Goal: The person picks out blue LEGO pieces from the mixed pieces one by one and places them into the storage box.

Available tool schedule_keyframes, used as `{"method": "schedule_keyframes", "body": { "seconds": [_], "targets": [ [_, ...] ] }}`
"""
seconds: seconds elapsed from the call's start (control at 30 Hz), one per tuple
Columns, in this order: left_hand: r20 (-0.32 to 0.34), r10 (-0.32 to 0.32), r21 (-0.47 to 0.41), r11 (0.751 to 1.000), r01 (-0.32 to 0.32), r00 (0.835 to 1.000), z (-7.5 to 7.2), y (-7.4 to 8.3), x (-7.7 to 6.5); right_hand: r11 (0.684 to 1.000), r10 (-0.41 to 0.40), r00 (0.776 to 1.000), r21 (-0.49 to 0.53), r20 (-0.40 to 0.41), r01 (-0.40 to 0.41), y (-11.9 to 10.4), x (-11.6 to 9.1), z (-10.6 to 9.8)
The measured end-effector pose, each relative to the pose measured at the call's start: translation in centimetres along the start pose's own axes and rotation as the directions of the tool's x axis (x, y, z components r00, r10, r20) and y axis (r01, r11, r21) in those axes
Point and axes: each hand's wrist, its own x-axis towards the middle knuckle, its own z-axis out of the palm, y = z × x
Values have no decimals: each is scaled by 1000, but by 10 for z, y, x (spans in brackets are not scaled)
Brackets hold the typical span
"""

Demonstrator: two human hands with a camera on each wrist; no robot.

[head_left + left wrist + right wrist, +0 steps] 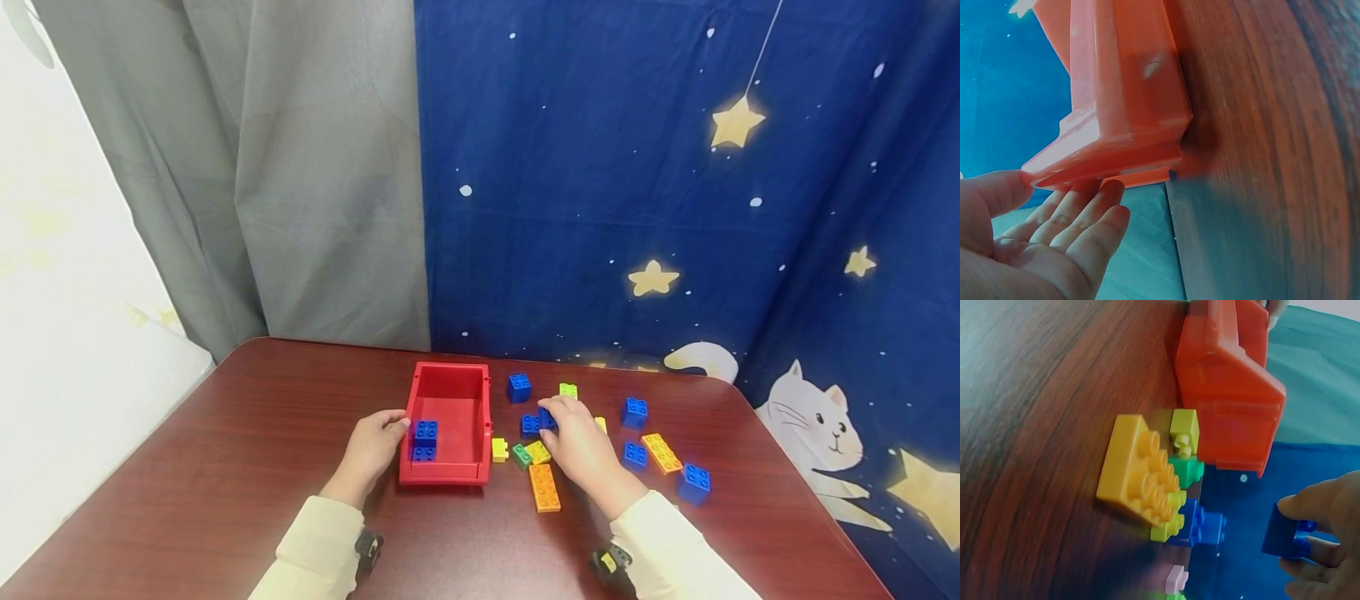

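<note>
My left hand (371, 450) grips the left side wall of a red bin (445, 475); the left wrist view has the thumb on one side of the edge and the fingers on the other. Inside the bin, a blue building brick (427, 432) and a second blue brick (423, 454) sit at the near left. Between thumb and fingers, my right hand (585, 446) pinches a blue building brick (1279, 532), which the right wrist view shows raised off the table. Close by that hand lies another blue brick (530, 426).
Right of the bin stand a yellow brick (499, 451), a green brick (521, 456) and a long orange brick (544, 488). Farther right are a second orange brick (662, 453) and several blue bricks (695, 483). Curtains hang behind the table (300, 400).
</note>
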Motion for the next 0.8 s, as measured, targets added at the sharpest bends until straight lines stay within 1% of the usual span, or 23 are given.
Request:
{"method": "schedule_keyframes", "body": {
  "seconds": [0.13, 0.37, 0.6, 0.7, 0.8],
  "targets": [
    [-3, -3, -5, 1000, 3, 1000, 0, -1, 1, 999, -22, 999, 26, -38, 23, -8, 2, -1],
    [1, -4, -2, 1000, 4, 1000, 0, -1, 1, 997, -55, 996, 57, -72, 60, -18, 4, 5],
    [-3, -2, 1, 1000, 2, 1000, 1, 1, 0, 988, -123, 986, 75, -116, 132, -32, 5, 10],
    [-2, -6, 5, 1000, 6, 1000, 0, 1, -1, 984, -153, 980, 77, -126, 163, -37, 6, 13],
    [-4, -8, 3, 1000, 8, 1000, 0, 1, -1, 981, -170, 978, 74, -118, 179, -42, 6, 16]
  ]
}}
